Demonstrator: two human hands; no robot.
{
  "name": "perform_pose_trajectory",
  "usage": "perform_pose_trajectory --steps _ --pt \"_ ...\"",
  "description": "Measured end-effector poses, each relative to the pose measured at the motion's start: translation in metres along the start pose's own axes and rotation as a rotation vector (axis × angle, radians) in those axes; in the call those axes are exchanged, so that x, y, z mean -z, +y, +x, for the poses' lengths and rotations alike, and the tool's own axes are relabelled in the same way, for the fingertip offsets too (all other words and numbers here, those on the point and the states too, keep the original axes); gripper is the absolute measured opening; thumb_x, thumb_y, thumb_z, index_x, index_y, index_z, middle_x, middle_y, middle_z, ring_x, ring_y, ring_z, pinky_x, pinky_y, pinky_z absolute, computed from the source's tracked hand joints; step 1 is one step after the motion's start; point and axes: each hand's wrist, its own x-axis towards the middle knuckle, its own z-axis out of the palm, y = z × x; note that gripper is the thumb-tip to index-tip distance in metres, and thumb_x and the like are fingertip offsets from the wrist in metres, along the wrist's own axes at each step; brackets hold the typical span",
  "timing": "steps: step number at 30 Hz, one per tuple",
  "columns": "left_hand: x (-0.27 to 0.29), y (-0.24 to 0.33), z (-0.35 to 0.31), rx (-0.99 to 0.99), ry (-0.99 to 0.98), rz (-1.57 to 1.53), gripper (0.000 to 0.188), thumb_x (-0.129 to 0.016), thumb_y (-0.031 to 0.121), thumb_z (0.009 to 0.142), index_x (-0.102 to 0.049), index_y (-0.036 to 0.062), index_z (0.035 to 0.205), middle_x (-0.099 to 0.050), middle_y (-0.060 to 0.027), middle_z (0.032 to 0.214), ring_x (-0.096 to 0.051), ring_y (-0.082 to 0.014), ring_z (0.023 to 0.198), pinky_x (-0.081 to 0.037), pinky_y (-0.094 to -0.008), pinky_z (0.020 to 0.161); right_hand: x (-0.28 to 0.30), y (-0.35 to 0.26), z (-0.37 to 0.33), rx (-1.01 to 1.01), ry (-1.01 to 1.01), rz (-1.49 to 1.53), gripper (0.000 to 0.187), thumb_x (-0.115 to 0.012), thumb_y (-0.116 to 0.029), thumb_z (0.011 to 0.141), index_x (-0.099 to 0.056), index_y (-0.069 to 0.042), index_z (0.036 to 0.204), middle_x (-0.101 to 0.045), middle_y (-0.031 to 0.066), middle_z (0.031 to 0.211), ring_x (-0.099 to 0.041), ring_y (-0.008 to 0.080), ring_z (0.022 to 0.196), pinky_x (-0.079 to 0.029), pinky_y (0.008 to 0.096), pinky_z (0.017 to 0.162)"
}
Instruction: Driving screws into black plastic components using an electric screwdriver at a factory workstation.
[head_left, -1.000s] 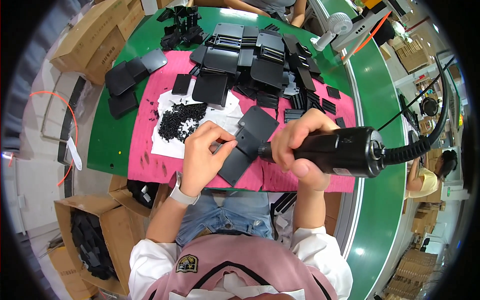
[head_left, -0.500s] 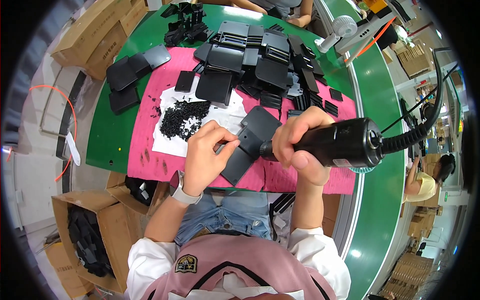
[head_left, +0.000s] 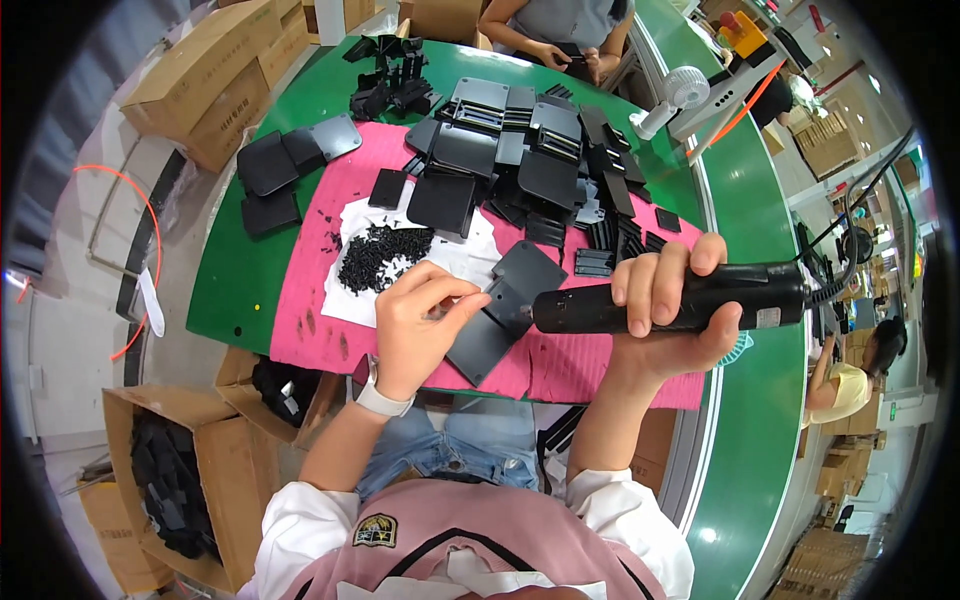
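My right hand (head_left: 665, 315) is wrapped around a black corded electric screwdriver (head_left: 575, 310), held nearly level with its tip pointing left, close to a flat black panel assembly (head_left: 533, 272). I cannot tell whether the tip touches it. Over the panel's left side, my left hand (head_left: 420, 315) has thumb and forefinger pinched together. Anything between those fingertips is too small to make out. Just beyond that hand, a heap of small black screws (head_left: 370, 262) lies on a white cloth (head_left: 470, 228), which rests on a pink mat (head_left: 308, 300).
Stacked black panels (head_left: 465, 150) cover the mat's far side, and more panels (head_left: 268, 165) lie left on the green table (head_left: 225, 295). A small white fan (head_left: 683, 90) stands far right. Opposite, a co-worker's hands (head_left: 580, 62) hold a dark piece. Open cardboard boxes (head_left: 235, 455) stand lower left.
My right hand and the screwdriver have moved right, and the tool has levelled out. My left hand stays pinched near the panel. The view has shifted slightly, showing more of the far side.
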Motion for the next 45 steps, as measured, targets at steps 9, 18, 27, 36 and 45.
perform_pose_trajectory --steps 9,18,27,36,45 --pt "0.01 0.007 -0.008 0.427 -0.199 -0.756 0.012 -0.067 0.0 0.083 -0.067 -0.0047 0.094 -0.065 -0.0104 0.083 -0.065 -0.0157 0.073 -0.053 -0.0241 0.062 -0.013 0.013 -0.005 0.166 0.071 0.103 0.04 -0.059 -0.044 0.086 -0.045 -0.009 0.102 -0.049 0.0019 0.061 -0.048 0.0144 0.044 -0.044 0.0328 0.056" --pt "0.015 -0.002 -0.012 0.456 -0.331 -0.837 0.014 -0.066 -0.001 0.083 -0.064 -0.0062 0.096 -0.066 -0.0113 0.09 -0.067 -0.0176 0.082 -0.054 -0.0259 0.071 -0.008 0.014 -0.009 0.071 0.029 0.141 0.038 -0.06 -0.04 0.084 -0.045 -0.008 0.1 -0.049 0.0024 0.06 -0.048 0.0144 0.044 -0.044 0.0324 0.055" --pt "0.018 -0.009 -0.014 0.41 -0.411 -0.756 0.02 -0.069 -0.006 0.078 -0.063 -0.0078 0.096 -0.067 -0.0129 0.091 -0.067 -0.0184 0.086 -0.054 -0.0279 0.081 -0.016 0.019 -0.01 -0.042 0.12 0.125 0.034 -0.056 -0.035 0.086 -0.045 -0.007 0.102 -0.048 0.0031 0.061 -0.047 0.0142 0.045 -0.043 0.0317 0.055" --pt "0.011 -0.004 0.006 -0.035 -0.156 0.098 0.029 -0.071 0.012 0.077 -0.061 0.0015 0.102 -0.061 -0.0067 0.086 -0.055 -0.0149 0.065 -0.042 -0.0272 0.055 -0.002 0.02 0.007 -0.026 0.021 -0.171 0.036 -0.061 -0.035 0.083 -0.048 -0.005 0.099 -0.047 0.0033 0.058 -0.043 0.0137 0.041 -0.04 0.0307 0.05" --pt "-0.004 -0.019 0.008 -0.033 -0.305 0.328 0.025 -0.063 0.022 0.083 -0.062 0.0031 0.1 -0.06 -0.0095 0.061 -0.061 -0.0292 0.057 -0.047 -0.0376 0.054 -0.011 0.037 0.01 -0.151 -0.022 -0.246 0.033 -0.065 -0.024 0.081 -0.046 -0.002 0.098 -0.049 0.0057 0.06 -0.044 0.0131 0.044 -0.038 0.0266 0.044"
